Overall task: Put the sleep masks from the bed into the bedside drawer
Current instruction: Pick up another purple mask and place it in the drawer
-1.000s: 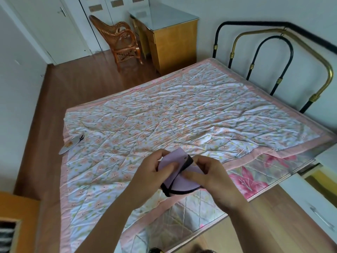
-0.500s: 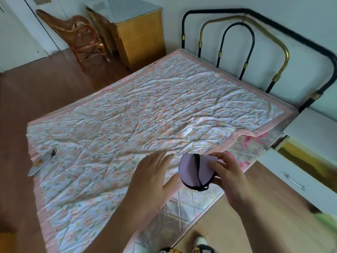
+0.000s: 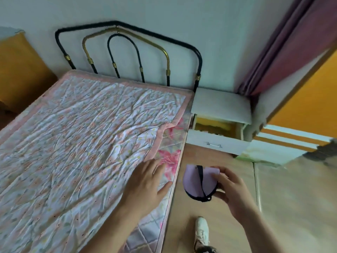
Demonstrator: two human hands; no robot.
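A folded lilac sleep mask [image 3: 196,181] with a black strap and black edging hangs over the wooden floor beside the bed, pinched in my right hand [image 3: 230,190]. My left hand [image 3: 145,185] is open, fingers spread, hovering flat over the bed's [image 3: 82,134] right edge and holding nothing. The white bedside drawer [image 3: 217,142] stands pulled open beyond the mask, its yellow inside showing, under the white bedside cabinet top [image 3: 221,105]. No other mask shows on the bed in this view.
A black and brass metal headboard [image 3: 127,52] stands against the wall. A purple curtain [image 3: 284,52] hangs at the right beside an orange panel [image 3: 313,99]. My white shoe [image 3: 201,230] is on the floor below the mask. A yellow cabinet [image 3: 20,70] sits far left.
My view has swung right toward the bedside cabinet. My left hand let go of the mask and opened; my right hand carried the mask off the bed, out over the floor.
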